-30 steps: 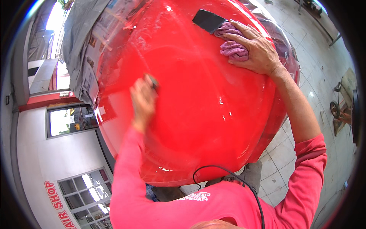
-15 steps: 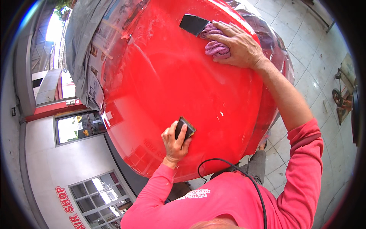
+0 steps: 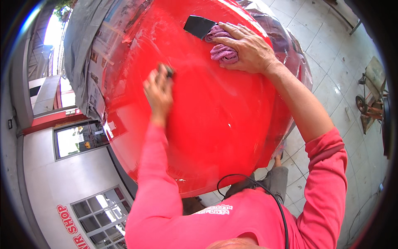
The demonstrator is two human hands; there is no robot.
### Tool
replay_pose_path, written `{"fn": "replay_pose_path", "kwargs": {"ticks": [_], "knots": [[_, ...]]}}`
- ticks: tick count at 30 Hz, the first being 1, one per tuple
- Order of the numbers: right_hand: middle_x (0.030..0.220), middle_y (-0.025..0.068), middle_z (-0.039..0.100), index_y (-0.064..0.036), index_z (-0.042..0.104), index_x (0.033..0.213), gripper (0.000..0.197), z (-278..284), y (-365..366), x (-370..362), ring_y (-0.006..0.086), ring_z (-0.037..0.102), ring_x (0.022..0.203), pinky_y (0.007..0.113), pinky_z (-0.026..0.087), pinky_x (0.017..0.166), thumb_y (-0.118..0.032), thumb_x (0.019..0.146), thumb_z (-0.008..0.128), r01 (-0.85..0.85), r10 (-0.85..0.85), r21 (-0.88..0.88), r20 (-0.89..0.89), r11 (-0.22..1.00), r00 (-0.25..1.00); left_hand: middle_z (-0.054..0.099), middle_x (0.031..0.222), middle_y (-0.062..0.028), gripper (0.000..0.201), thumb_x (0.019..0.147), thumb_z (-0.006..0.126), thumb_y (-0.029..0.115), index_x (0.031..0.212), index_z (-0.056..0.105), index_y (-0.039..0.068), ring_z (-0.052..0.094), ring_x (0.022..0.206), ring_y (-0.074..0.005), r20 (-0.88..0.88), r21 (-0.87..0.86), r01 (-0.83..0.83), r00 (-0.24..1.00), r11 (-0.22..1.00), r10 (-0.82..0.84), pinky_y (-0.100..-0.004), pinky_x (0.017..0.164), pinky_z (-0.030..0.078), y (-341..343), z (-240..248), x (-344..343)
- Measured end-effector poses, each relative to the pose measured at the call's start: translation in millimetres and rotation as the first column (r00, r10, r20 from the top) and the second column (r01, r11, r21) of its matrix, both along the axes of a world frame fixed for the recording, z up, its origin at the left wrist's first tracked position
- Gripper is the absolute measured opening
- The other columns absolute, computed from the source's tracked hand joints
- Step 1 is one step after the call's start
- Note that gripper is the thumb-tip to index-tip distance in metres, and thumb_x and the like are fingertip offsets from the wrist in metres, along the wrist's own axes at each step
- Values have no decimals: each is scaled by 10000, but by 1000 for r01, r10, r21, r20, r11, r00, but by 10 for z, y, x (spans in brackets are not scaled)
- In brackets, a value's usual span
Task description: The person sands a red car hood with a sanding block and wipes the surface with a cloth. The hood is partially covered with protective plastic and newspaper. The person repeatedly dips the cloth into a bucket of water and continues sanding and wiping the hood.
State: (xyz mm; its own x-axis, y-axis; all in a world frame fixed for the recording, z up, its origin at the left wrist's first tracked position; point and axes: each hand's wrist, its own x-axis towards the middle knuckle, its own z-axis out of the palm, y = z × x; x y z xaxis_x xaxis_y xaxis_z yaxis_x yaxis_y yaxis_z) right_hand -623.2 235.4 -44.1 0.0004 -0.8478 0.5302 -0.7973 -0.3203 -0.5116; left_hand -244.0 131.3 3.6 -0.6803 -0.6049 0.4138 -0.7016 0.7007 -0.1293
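A wet, glossy red car hood (image 3: 207, 120) fills the middle. On its far left part, my left hand (image 3: 158, 93) is closed around a small dark sanding block (image 3: 168, 71), pressed to the paint; both are smeared by motion. Near the far right edge, my right hand (image 3: 253, 52) rests on a bunched purple cloth (image 3: 224, 53), its fingers lying over it and gripping it. A black sheet of sandpaper (image 3: 199, 26) lies just left of the cloth, touching it. Whitish, wet streaks mark the far left of the hood.
Newspaper (image 3: 96, 62) and a grey cover (image 3: 78, 62) mask the left side of the car. Clear plastic film (image 3: 296, 54) hangs on the right. A black cable (image 3: 265, 184) loops across my chest. Pale floor tiles (image 3: 336, 83) and a wheeled metal object (image 3: 369, 97) are at the right.
My left hand has swept the sanding block away from me and to the left over the hood. My right hand stays on the cloth; the whole view has shifted slightly.
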Motion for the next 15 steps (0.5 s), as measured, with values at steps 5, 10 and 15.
{"fn": "replay_pose_path", "kwargs": {"ticks": [5,10,15], "knots": [[1705,165,477,-253,680,1485,722,-51,-25,-78,354,461,1569,479,347,1324,-523,838,852,39,-39,-43,4,998,999,593,1513,-237,578,950,803,316,1474,701,94,585,1323,-443,96,308,91,987,947,-126,-557,1132,440,2458,56,116],[1677,177,503,-256,687,1471,690,-46,42,-90,347,484,1552,466,358,1318,-516,851,840,17,-17,-25,-5,1000,1000,636,1429,-202,467,1113,617,257,1526,615,38,589,1345,-363,144,32,208,967,978,-211,-508,1102,467,-83,114,-441],[1707,184,470,-278,686,1472,704,-30,19,-34,355,461,1569,443,328,1336,-526,836,858,-4,6,-32,52,999,999,674,1501,-215,677,1067,582,641,1569,641,190,601,1389,-359,192,-59,-340,919,939,345,-560,1170,424,-2660,75,-644]]}}
